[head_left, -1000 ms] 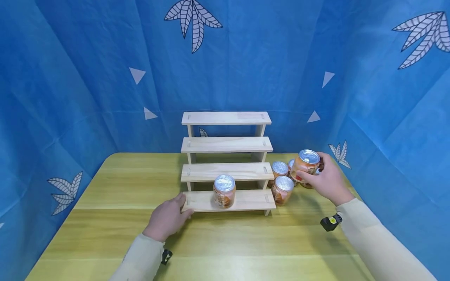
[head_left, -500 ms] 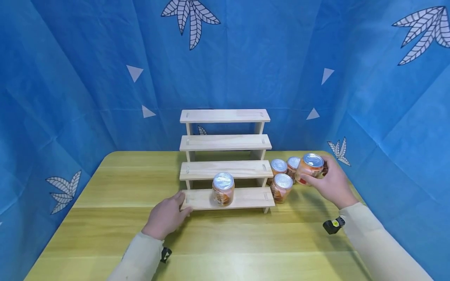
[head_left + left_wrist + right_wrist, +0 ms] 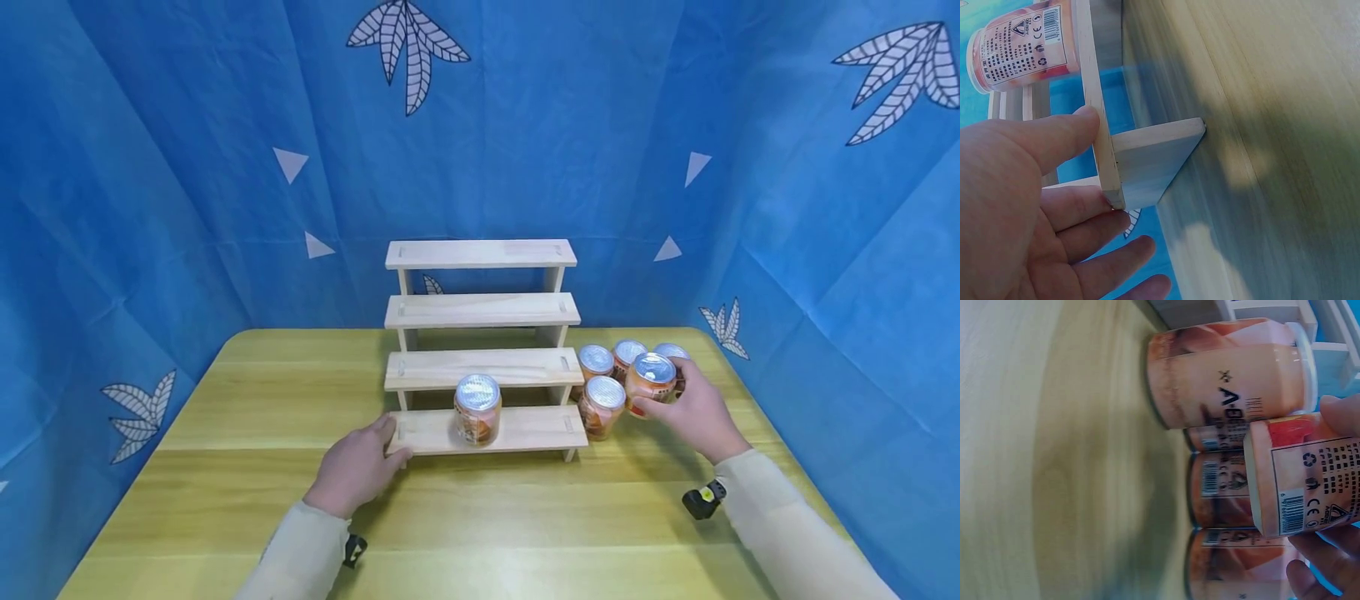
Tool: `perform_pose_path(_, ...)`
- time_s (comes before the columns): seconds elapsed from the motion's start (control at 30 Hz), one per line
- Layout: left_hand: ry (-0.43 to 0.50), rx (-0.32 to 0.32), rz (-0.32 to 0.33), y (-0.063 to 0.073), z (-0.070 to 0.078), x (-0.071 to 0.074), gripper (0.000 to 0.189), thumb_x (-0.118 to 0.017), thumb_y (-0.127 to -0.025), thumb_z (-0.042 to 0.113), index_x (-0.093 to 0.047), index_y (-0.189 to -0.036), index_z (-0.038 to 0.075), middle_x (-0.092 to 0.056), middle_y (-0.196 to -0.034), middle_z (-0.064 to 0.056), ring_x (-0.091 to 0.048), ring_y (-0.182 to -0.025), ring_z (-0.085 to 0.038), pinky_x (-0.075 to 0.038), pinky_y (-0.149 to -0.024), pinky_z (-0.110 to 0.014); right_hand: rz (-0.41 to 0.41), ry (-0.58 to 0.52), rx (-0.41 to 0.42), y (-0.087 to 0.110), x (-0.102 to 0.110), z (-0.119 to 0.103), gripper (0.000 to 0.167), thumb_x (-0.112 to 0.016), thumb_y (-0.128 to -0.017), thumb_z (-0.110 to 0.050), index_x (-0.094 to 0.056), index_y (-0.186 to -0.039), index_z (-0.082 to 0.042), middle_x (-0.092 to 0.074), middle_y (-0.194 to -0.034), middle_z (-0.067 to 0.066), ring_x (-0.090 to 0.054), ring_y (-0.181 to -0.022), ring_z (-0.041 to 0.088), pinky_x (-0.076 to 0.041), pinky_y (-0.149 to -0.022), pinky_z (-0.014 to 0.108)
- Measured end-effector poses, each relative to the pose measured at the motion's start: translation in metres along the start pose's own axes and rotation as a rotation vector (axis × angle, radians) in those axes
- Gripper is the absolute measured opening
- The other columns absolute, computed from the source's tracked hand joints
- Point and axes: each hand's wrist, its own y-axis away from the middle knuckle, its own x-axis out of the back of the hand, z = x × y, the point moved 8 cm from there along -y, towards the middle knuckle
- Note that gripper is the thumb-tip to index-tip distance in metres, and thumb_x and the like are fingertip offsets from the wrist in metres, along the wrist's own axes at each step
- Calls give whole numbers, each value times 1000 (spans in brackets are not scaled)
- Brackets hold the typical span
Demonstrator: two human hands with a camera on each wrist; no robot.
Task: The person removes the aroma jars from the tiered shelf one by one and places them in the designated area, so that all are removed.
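Observation:
In the head view my right hand (image 3: 693, 408) grips an orange-pink can with a silver lid (image 3: 651, 377), thumb on the near side. Seen from the right wrist, this can (image 3: 1310, 478) has its base raised above the bases of the cans behind it. My left hand (image 3: 356, 467) pinches the left end of the bottom board of a four-step wooden shelf (image 3: 427, 429). The left wrist view shows the thumb (image 3: 1079, 134) on the board's front edge and the other fingers around its end. A similar can (image 3: 477, 410) stands upright mid-board on that lowest step.
Several matching cans stand on the wooden table (image 3: 487, 525) right of the shelf, among them a front one (image 3: 602, 408) close by the bottom step. A blue cloth (image 3: 525, 150) with leaf prints hangs behind the table and along both sides.
My right hand has lowered the can and brought it a little nearer to me, beside the front can. The left hand keeps its hold on the shelf end.

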Motion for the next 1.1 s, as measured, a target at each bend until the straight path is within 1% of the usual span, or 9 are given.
perform_pose_path(0.17,-4,0,3,-1,-1,-2,63,-69,-96,35,-54,-140,-7,-49,-146,-27,-62,-116,-46,-53,-94,-55,-23,-2,-13,0,-9,9,99,-82,-83,-49,-30,-151,2,-56,-130,26,-59,-113,40,-53,-90,53)
perform_pose_path(0.3,-5,-2,9,-1,-1,-2,63,-70,-96,35,-54,-140,-7,-50,-146,-26,-63,-114,-45,-54,-93,-55,-34,-20,-6,0,-15,13,99,-82,-84,-45,-29,-152,4,-56,-132,28,-58,-116,42,-52,-91,54)
perform_pose_path(0.4,-4,-8,15,-1,-1,-3,62,-70,-95,35,-55,-139,-7,-51,-145,-26,-65,-110,-44,-55,-90,-54,-39,-44,-2,-1,-19,16,98,-82,-84,-42,-28,-154,2,-54,-135,28,-57,-119,43,-51,-94,55)
perform_pose_path(0.6,-3,-4,18,-1,-2,-3,63,-70,-95,36,-55,-139,-7,-51,-146,-26,-66,-108,-43,-56,-88,-53,-55,-42,-27,-2,-26,23,106,-84,-83,-43,-22,-157,0,-50,-140,30,-52,-125,47,-46,-101,61)
perform_pose_path(0.67,3,-1,16,-1,-2,-4,62,-70,-95,36,-55,-139,-6,-51,-146,-26,-65,-110,-43,-56,-89,-53,-60,-36,-26,-2,-27,24,106,-84,-83,-41,-21,-157,1,-49,-139,32,-52,-124,49,-45,-101,62)
perform_pose_path(0.93,5,-3,11,0,-2,-6,61,-70,-95,35,-56,-139,-6,-51,-145,-26,-63,-115,-45,-54,-94,-54,-75,-20,-22,0,-35,28,96,-82,-86,-39,-27,-152,3,-50,-138,33,-52,-124,49,-45,-101,63)
perform_pose_path(1.1,0,-3,19,-1,-2,-3,61,-70,-95,34,-55,-138,-7,-51,-144,-27,-65,-111,-44,-56,-90,-53,-89,-34,-17,-1,-38,26,96,-81,-87,-37,-25,-153,4,-47,-141,33,-49,-128,50,-43,-103,64)
